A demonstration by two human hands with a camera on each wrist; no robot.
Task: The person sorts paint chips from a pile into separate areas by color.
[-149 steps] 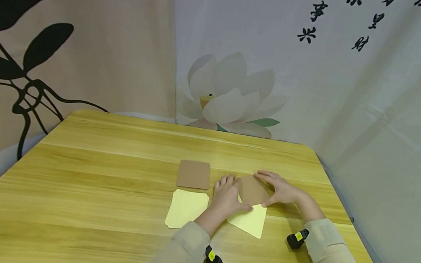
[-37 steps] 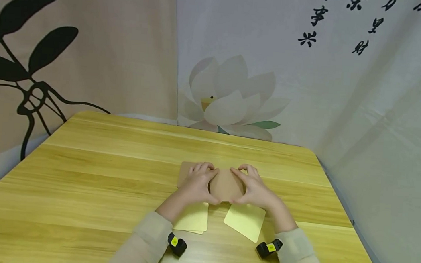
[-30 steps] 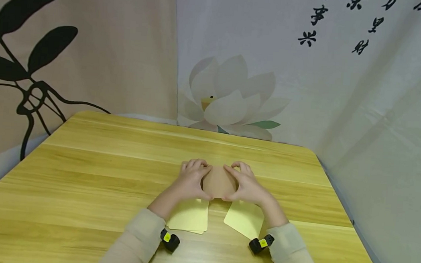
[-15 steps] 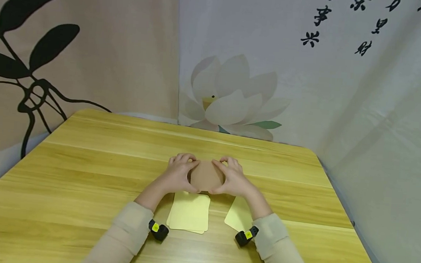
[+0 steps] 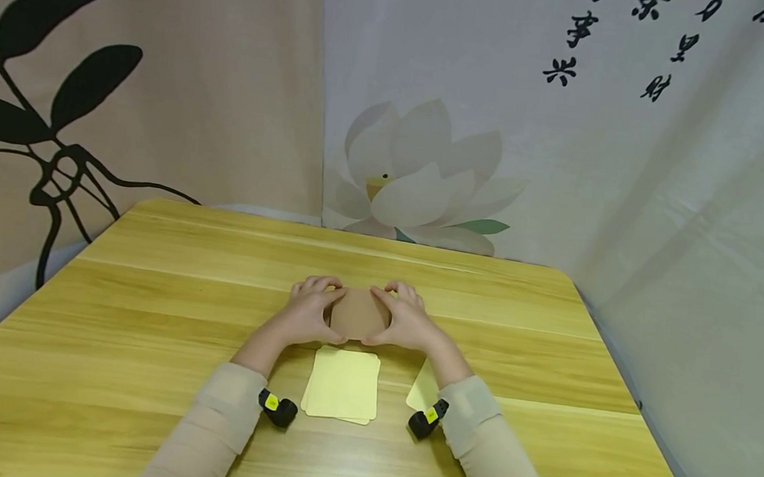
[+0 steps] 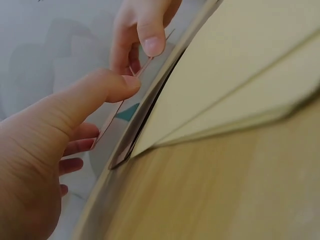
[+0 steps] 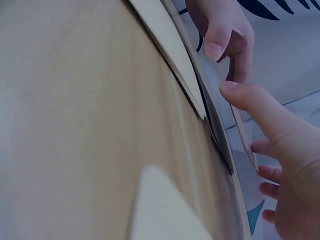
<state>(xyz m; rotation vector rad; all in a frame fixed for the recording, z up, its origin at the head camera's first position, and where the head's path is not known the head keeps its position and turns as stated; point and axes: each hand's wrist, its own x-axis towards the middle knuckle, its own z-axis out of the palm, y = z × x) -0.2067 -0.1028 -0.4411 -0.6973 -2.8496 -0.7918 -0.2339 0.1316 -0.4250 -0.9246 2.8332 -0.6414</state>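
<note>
Both hands hold a thin brown square card (image 5: 360,315) between them, with fingers at its far edge and thumbs at its near edge. The left hand (image 5: 308,312) pinches its left side; the right hand (image 5: 406,320) pinches its right side. The wrist views show this card edge-on, raised off the table. Below it lies another brown card or stack (image 7: 215,131), hidden in the head view by the held card and hands. Just nearer the body sits a stack of pale yellow cards (image 5: 344,384), slightly fanned.
A separate yellow card (image 5: 421,388) lies to the right, partly covered by the right forearm. Everything rests on a wooden table (image 5: 174,313) with rounded far corners. Printed curtains (image 5: 419,168) hang behind its far edge. A small black camera sits at each wrist.
Both hands have carried the brown card left, from beside the right-hand yellow card to above the brown card at left, which is now covered. The yellow stack is in full view again.
</note>
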